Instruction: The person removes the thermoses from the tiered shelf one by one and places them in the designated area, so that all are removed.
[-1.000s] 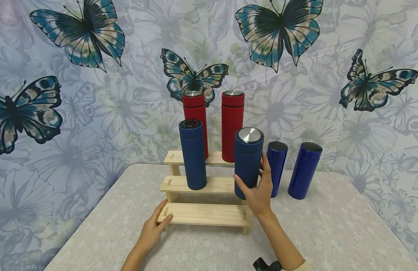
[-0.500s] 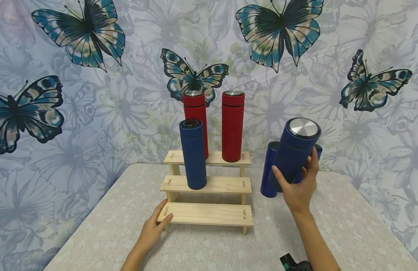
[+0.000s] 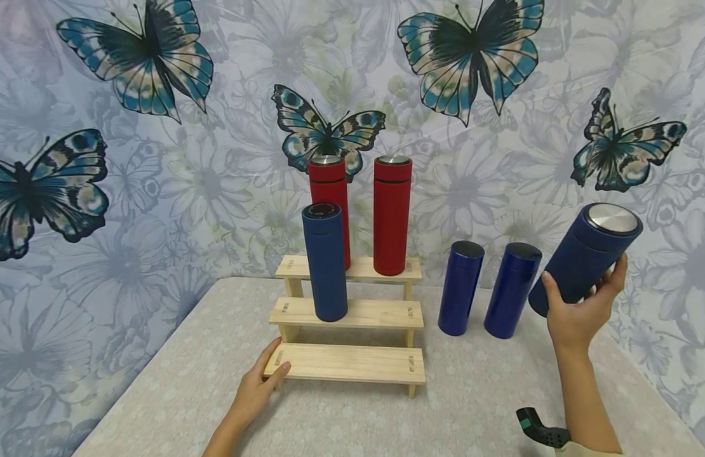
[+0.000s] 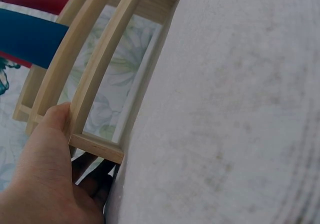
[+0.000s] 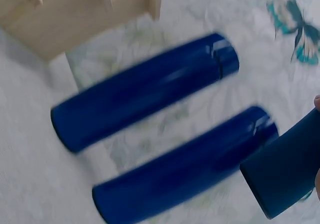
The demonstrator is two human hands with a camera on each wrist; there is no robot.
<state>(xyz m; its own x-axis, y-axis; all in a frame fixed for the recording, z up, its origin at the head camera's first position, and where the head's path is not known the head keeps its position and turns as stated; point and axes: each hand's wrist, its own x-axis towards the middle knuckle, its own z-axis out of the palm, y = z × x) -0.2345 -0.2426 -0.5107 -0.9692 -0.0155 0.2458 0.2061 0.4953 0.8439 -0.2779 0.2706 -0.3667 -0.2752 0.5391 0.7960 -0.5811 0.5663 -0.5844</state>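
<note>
In the head view, my right hand (image 3: pixel 583 311) grips a matte dark-blue thermos (image 3: pixel 587 254) with a silver lid, tilted and raised at the far right. Its lower end also shows in the right wrist view. My left hand (image 3: pixel 255 384) holds the left end of the bottom tier of a wooden three-step stand (image 3: pixel 352 363); in the left wrist view the thumb (image 4: pixel 57 116) lies on the board and the other fingers are below. A blue thermos (image 3: pixel 325 266) with a black lid top stands on the middle tier. Two red thermoses (image 3: pixel 392 216) stand on the top tier.
Two glossy blue thermoses (image 3: pixel 461 289) stand upright on the cloth-covered table (image 3: pixel 187 355), right of the stand and left of the held thermos. Behind the table hangs a butterfly-patterned backdrop (image 3: pixel 227 209). A black device (image 3: pixel 541 428) is strapped near my right wrist.
My right hand has carried the dark-blue thermos from beside the middle tier's right end to the far right, tilting it on the way. My left hand stays on the stand.
</note>
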